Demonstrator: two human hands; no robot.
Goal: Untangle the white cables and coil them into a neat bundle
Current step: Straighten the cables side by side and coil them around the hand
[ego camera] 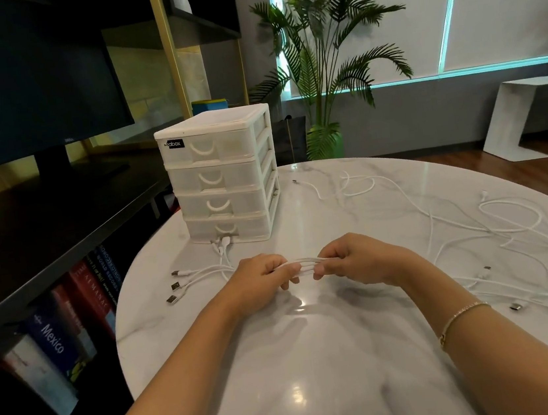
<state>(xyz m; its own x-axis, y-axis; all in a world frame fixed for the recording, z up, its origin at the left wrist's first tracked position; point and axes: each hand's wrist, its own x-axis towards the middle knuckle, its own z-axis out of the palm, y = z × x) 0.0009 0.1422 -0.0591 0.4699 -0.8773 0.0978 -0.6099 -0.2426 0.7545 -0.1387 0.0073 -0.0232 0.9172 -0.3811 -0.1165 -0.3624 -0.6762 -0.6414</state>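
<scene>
Several white cables lie gathered side by side between my hands; this held cable run (pixel 306 264) is pinched at one end by my left hand (pixel 264 277) and at the other by my right hand (pixel 351 260), just above the round marble table (pixel 320 374). Left of my left hand the USB plug ends (pixel 176 286) fan out on the table. To the right, the loose cable tangle (pixel 510 233) sprawls in loops across the table, with small connectors among it. One more white cable stretch (pixel 342 186) lies further back.
A white four-drawer plastic organiser (pixel 224 175) stands at the table's back left, a cable end touching its base. A dark shelf with books (pixel 51 341) and a monitor (pixel 25 75) is at the left. A potted palm (pixel 320 63) stands behind the table.
</scene>
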